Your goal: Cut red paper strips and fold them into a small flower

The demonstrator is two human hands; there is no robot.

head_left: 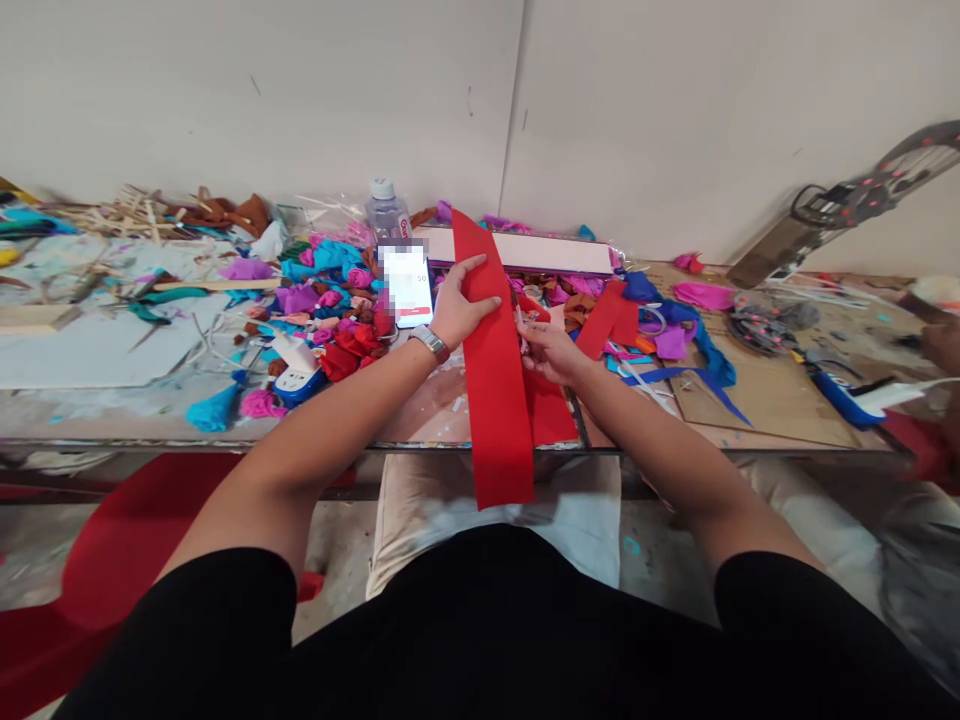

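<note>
A long strip of red crepe paper (495, 400) slants across the table's front edge, its lower end hanging over my lap. My left hand (463, 305) grips the strip's left side near the upper part, thumb lying across its face. Close to the strip's right edge, my right hand (551, 350) is closed around what look like small scissors (520, 322), mostly hidden by the fingers and the paper. Another red piece (551, 408) lies flat under the strip. More cut red paper (609, 318) rests to the right of my right hand.
Left of the strip stand a lit phone (409, 290) and a plastic bottle (388, 212). Crumpled coloured paper (341, 265) heaps around them. Pliers (169, 297) and a power adapter (298, 375) lie farther left. A cardboard sheet (765, 400) and another person's arm (941, 345) are at right.
</note>
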